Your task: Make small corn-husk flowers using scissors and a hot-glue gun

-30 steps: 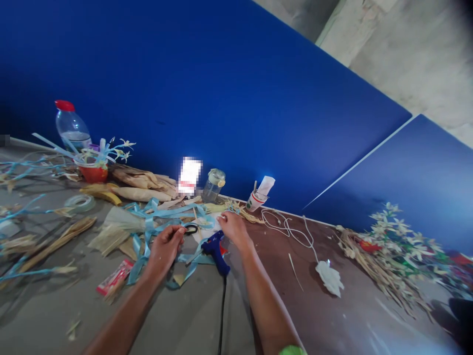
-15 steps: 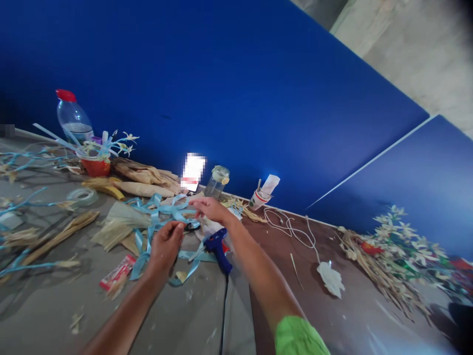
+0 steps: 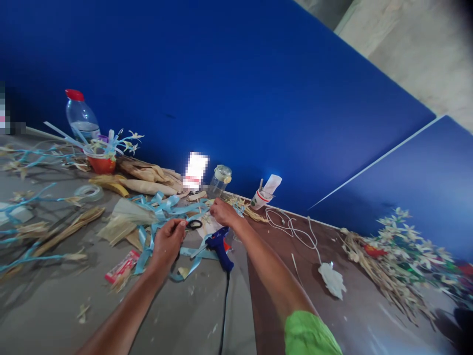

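My left hand (image 3: 170, 239) is closed in a pinch beside a black ring-shaped handle (image 3: 194, 225); what its fingertips hold is too small to make out. Further right, my right hand (image 3: 224, 213) has its fingers pressed together at the end of a light blue ribbon (image 3: 181, 210), which runs leftward to a loose tangle. Just below the right hand lies a blue glue gun (image 3: 220, 250), its nozzle pointing left and its black cord (image 3: 224, 310) trailing toward me. More ribbon lies under the nozzle, and white paper (image 3: 210, 224) shows between the hands.
Left are dried husks (image 3: 148, 172), a tape roll (image 3: 88, 193), a red pot (image 3: 101, 163) and a bottle (image 3: 82, 116). A lit phone (image 3: 195, 170), a jar (image 3: 220, 180) and a cup (image 3: 261, 198) line the blue panel (image 3: 236, 98). Artificial flowers (image 3: 410, 241) stand right.
My right hand has moved right, away from my left hand, and a straighter stretch of ribbon shows beside it. The left hand has barely moved. The view has shifted slightly.
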Tool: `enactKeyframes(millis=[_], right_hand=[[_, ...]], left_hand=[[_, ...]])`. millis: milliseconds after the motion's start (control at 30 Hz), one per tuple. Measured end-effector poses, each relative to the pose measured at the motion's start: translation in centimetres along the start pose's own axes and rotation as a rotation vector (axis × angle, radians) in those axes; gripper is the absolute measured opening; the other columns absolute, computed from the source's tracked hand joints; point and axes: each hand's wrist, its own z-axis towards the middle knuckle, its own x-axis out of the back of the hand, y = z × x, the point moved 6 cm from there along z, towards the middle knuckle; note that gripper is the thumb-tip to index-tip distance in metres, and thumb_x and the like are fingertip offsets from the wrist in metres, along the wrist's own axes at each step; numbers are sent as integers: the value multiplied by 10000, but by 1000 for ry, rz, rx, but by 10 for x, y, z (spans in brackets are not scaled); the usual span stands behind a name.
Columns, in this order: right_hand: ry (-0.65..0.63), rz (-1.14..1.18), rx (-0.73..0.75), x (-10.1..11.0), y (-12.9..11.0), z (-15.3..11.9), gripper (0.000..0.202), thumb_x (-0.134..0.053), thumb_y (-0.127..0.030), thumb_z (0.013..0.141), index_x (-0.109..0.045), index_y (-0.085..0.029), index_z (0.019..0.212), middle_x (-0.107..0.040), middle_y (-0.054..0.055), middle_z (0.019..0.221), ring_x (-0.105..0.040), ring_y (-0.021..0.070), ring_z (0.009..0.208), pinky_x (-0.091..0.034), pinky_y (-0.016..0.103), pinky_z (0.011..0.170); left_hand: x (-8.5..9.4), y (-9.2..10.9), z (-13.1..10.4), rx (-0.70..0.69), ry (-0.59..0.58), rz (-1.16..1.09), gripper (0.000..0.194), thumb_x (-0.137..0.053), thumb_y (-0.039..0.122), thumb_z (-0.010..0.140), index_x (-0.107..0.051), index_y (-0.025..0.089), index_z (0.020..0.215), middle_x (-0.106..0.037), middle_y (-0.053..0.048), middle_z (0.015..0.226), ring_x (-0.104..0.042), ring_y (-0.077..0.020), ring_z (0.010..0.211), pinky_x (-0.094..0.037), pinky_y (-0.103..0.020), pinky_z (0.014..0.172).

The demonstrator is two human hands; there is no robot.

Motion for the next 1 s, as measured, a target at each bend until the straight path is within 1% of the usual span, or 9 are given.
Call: enactKeyframes(millis=[67, 167, 200, 267, 400, 600, 733, 867, 1000], right_hand=[[55, 101, 38, 12, -6, -5, 137, -533, -158, 798, -664, -184, 826, -577, 48, 1054, -555, 140, 820, -418, 241, 744], [125, 537, 77, 27, -22, -16, 81, -577, -236, 775, -620, -173, 803, -597, 14, 862, -493, 93, 623, -411, 217, 616], [113, 701, 64, 28, -28, -20, 115, -593, -292, 765, -602, -179, 788, -591, -8, 757, -459, 87, 560, -397, 212, 569], [69, 1000, 52, 25, -45, -28, 208, -633, -382, 730, -571, -187, 766, -604, -18, 703, -447, 83, 520, -388, 213, 527], [98, 1312, 2, 18, -74, -39, 276, -686, -417, 674, -540, -184, 693, -631, -11, 689, -441, 70, 483, -363, 208, 487], [151, 1488, -80, 1, -88, -46, 260, -729, -347, 620, -532, -185, 671, -556, -49, 615, -375, 44, 442, -283, 189, 449], [230, 1492, -136, -7, -86, -49, 262, -750, -320, 574, -539, -190, 659, -473, -81, 539, -341, 49, 441, -264, 195, 453], [284, 1458, -168, -12, -85, -51, 258, -749, -323, 565, -555, -191, 671, -488, -79, 543, -359, 55, 451, -275, 203, 469], [322, 1492, -149, -11, -85, -53, 272, -745, -288, 571, -578, -201, 767, -490, -86, 535, -395, 68, 467, -302, 206, 489]], left_hand=[[-1, -1, 1, 3, 2, -15, 285, -584, 447, 721, -620, 166, 756, -484, 35, 512, -419, -114, 471, -317, -223, 447], [-3, -1, 1, -9, 2, -36, 297, -591, 454, 713, -621, 163, 761, -474, 37, 506, -412, -111, 465, -315, -223, 446], [-4, 0, 1, -15, -1, -40, 304, -595, 459, 707, -625, 163, 770, -477, 37, 511, -419, -112, 469, -320, -225, 452], [-6, 0, 0, -20, -22, -36, 329, -604, 468, 693, -637, 163, 810, -495, 33, 529, -448, -119, 487, -333, -227, 465], [-12, -2, -2, -24, -110, 16, 376, -594, 474, 706, -660, 159, 900, -517, 33, 518, -458, -123, 468, -321, -226, 459], [-16, -1, -1, -57, -152, -41, 360, -613, 437, 691, -669, 148, 897, -626, -14, 656, -496, -127, 512, -374, -244, 496], [-16, 1, -1, -56, -161, -24, 305, -624, 414, 677, -675, 153, 826, -580, 9, 576, -474, -126, 504, -365, -242, 497], [-15, 4, -3, -80, -167, -10, 270, -627, 407, 688, -670, 159, 787, -548, 18, 559, -476, -124, 518, -366, -240, 513], [-13, 3, -3, -68, -141, -12, 279, -649, 435, 659, -648, 169, 743, -526, 28, 530, -471, -123, 510, -369, -239, 509]])
